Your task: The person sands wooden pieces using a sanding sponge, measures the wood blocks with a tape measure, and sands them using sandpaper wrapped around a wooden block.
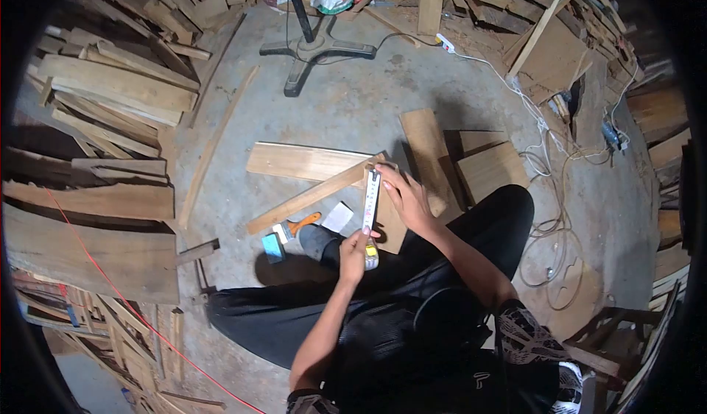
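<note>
My left hand is closed around a tape measure with a yellow mark on its case. Its pale blade is drawn out, pointing away from me. My right hand has its fingertips at the blade's far end, by the end of a narrow wooden strip that slants down to the left. Under the blade and right hand is a brown wooden piece, partly covered. Left of my hands lie a paintbrush with an orange handle, a teal block and a whitish flat piece.
A wide board lies beyond the strip. More boards rest to the right. A black stand base is on the concrete floor ahead. Wood piles line the left side. White cables and a hose lie at right.
</note>
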Tool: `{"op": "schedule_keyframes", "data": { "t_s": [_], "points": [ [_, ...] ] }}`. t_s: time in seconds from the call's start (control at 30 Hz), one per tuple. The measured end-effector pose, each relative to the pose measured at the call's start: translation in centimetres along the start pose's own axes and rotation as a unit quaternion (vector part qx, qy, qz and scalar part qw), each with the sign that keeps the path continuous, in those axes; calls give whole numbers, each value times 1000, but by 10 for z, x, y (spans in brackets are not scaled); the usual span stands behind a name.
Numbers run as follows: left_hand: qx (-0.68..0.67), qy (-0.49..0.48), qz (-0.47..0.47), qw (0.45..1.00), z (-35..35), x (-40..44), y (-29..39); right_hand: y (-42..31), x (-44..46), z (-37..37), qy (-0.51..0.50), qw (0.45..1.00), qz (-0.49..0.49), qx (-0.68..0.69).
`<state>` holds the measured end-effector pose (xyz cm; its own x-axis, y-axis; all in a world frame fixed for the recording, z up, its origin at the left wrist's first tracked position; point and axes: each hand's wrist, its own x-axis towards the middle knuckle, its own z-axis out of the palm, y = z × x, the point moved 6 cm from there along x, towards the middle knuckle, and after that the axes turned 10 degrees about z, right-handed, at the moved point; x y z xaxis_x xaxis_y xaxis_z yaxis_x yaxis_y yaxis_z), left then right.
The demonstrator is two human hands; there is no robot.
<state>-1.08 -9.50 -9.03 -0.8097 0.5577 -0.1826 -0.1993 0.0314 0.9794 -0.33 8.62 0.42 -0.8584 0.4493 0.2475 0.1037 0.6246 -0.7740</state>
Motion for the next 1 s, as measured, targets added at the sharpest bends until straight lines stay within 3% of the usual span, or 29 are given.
{"op": "schedule_keyframes", "data": {
  "t_s": [0.07,0.2,0.3,0.47,0.57,0.73,0.8,1.0],
  "points": [
    [-90,-78,-14,993,6,8,-3,-5,7,-11,29,998,-2,55],
    [-163,-154,-77,971,11,7,24,0,12,-31,64,992,101,39],
    [-151,-189,-115,963,3,4,24,26,18,-47,112,985,63,116],
    [-39,-255,-151,954,-40,-2,-3,74,32,-100,266,955,80,104],
    [-5,-308,-197,931,-59,-8,-3,100,31,-141,276,953,69,101],
    [27,-328,-194,924,-62,-2,1,116,25,-161,270,944,93,163],
    [27,-333,-198,921,-63,-3,0,120,24,-164,274,953,100,82],
    [51,-323,-212,921,-71,-2,-12,124,24,-153,278,951,111,69]
  ]
}}
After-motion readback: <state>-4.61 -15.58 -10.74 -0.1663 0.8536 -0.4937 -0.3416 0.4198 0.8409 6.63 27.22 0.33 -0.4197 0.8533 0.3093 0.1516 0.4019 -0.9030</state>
